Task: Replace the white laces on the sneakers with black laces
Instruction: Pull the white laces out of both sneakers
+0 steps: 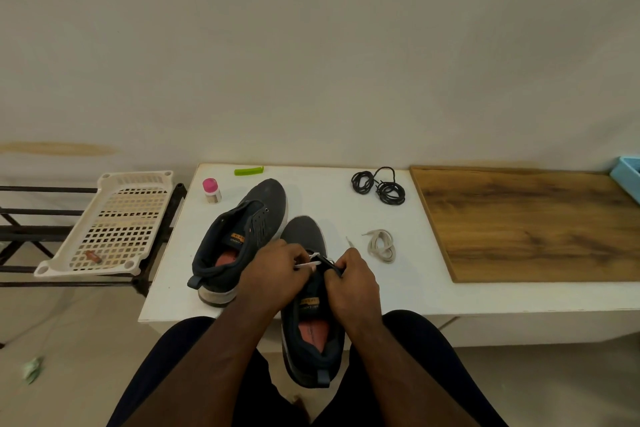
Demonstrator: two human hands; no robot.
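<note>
While my left hand point(277, 270) pinches the thin white lace point(308, 264) on the near dark knit sneaker point(308, 322), right fingers point(337, 269) grip its eyelet flap; I judge unlacing underway, next pulling it free.

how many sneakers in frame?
2. One sneaker lies on the white table, left of the hands, with no lace visible. The other sneaker sits at the table's near edge, under the left hand and right hand.
</note>
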